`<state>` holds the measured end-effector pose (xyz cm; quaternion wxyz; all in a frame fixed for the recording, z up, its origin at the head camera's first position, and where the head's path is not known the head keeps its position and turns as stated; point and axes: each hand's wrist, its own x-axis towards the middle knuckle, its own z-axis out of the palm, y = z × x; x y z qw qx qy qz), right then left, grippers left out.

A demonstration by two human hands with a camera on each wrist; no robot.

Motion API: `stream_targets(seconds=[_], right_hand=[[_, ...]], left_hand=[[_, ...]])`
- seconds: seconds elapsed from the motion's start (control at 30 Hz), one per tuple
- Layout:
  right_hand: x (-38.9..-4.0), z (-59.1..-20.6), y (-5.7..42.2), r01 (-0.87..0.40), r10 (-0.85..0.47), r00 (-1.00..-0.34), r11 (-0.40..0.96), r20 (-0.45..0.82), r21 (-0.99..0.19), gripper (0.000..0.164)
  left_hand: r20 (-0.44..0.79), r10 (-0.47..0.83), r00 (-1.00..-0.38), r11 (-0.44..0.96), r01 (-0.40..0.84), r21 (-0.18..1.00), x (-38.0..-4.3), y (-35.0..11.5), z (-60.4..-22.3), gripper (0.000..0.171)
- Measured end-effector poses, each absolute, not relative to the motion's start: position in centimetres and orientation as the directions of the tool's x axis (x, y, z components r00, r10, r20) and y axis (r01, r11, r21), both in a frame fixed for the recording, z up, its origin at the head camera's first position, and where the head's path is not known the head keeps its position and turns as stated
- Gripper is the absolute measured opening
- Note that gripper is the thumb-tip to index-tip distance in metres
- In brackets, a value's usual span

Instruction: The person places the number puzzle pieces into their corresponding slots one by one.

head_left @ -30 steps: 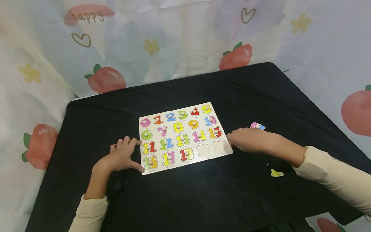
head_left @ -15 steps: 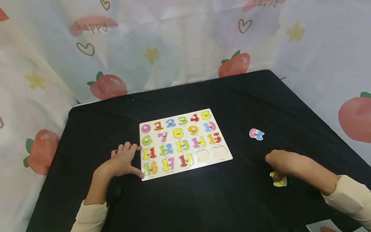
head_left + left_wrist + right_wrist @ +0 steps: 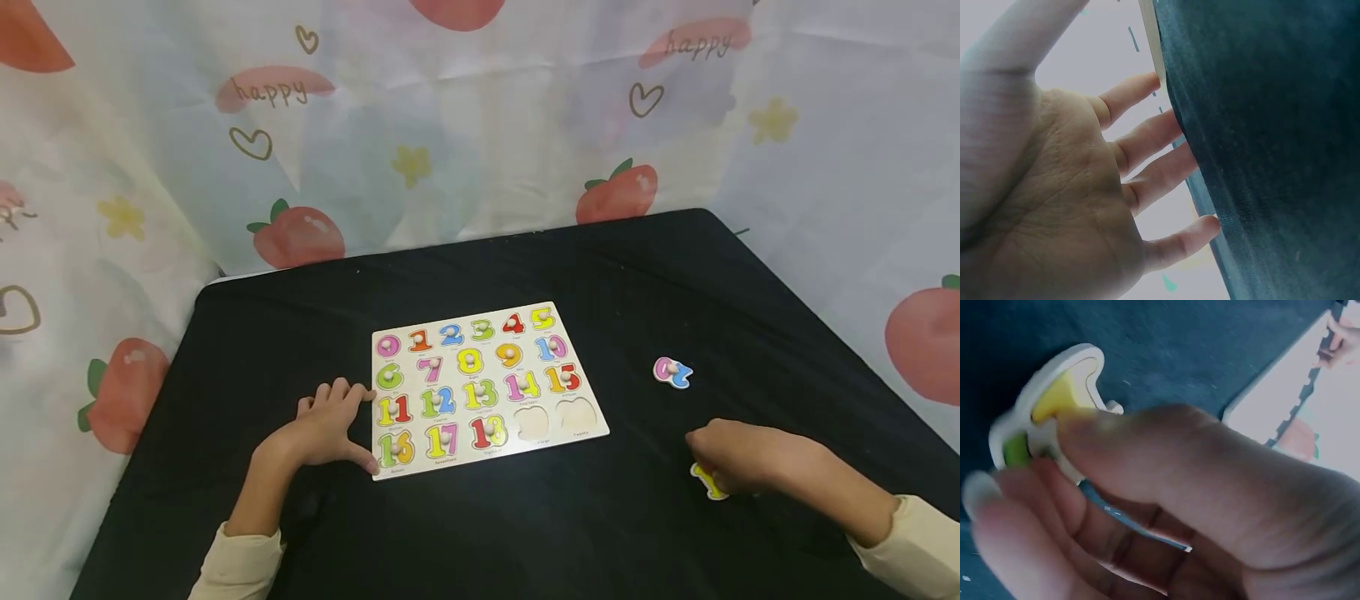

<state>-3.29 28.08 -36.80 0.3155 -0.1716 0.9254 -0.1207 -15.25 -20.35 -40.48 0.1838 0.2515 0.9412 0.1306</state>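
In the head view, the pale wooden number puzzle board [image 3: 517, 442] holds several knobbed number pieces. Two bare recesses show at its lower right. My left hand [image 3: 326, 429] is spread at the board's left side, forefinger and thumb touching its edge. In the left wrist view the fingers [image 3: 1154, 134] are extended. Right of the board, my right hand [image 3: 753, 458] pinches a yellow and green number puzzle piece [image 3: 707, 483] between thumb and fingers, partly hiding it. The right wrist view shows the same puzzle piece [image 3: 1063, 394], tilted, its small knob partly visible.
A pink and blue number piece [image 3: 672, 372] lies on the black tablecloth [image 3: 480, 542], to the right of the board and beyond my right hand. A light fruit-print curtain [image 3: 480, 158] hangs behind and along the sides of the table.
My right hand has moved from the board's right edge out to the yellow and green puzzle piece and now pinches it. The left hand stays at the board. The head view has tilted upward.
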Motion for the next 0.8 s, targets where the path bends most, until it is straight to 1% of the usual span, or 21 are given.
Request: stream_targets(seconds=[0.1,0.27,0.33,0.43,0.57,0.67,0.8], right_hand=[[-4.0,-37.0,28.0,-0.360,-0.492,-0.770,0.860,-0.405,-0.360,0.031],[-5.2,-37.4,27.4,-0.520,-0.605,-0.771,0.778,-0.197,-0.353,0.030],[-5.6,-37.5,26.9,-0.548,-0.615,-0.777,0.766,-0.134,-0.335,0.029],[-6.4,-37.4,25.8,-0.556,-0.604,-0.794,0.766,-0.068,-0.323,0.027],[-7.4,-37.0,24.3,-0.519,-0.578,-0.813,0.775,-0.074,-0.362,0.022],[-7.9,-37.0,23.3,-0.524,-0.594,-0.802,0.753,-0.068,-0.399,0.021],[-8.2,-37.1,21.9,-0.543,-0.614,-0.788,0.731,-0.050,-0.414,0.020]], left_hand=[[-0.272,0.523,-0.808,0.838,0.428,0.340,-15.3,-20.4,-40.4,0.101],[-0.268,0.518,-0.812,0.841,0.428,0.331,-15.2,-20.4,-40.6,0.102],[-0.270,0.514,-0.814,0.844,0.423,0.330,-15.2,-20.4,-40.7,0.102],[-0.270,0.513,-0.815,0.844,0.422,0.330,-15.2,-20.4,-40.6,0.101],[-0.256,0.516,-0.818,0.842,0.428,0.328,-15.4,-20.4,-40.5,0.101],[-0.259,0.512,-0.819,0.843,0.423,0.332,-15.5,-20.4,-40.6,0.102],[-0.285,0.508,-0.813,0.846,0.409,0.343,-15.4,-20.4,-40.8,0.102]])
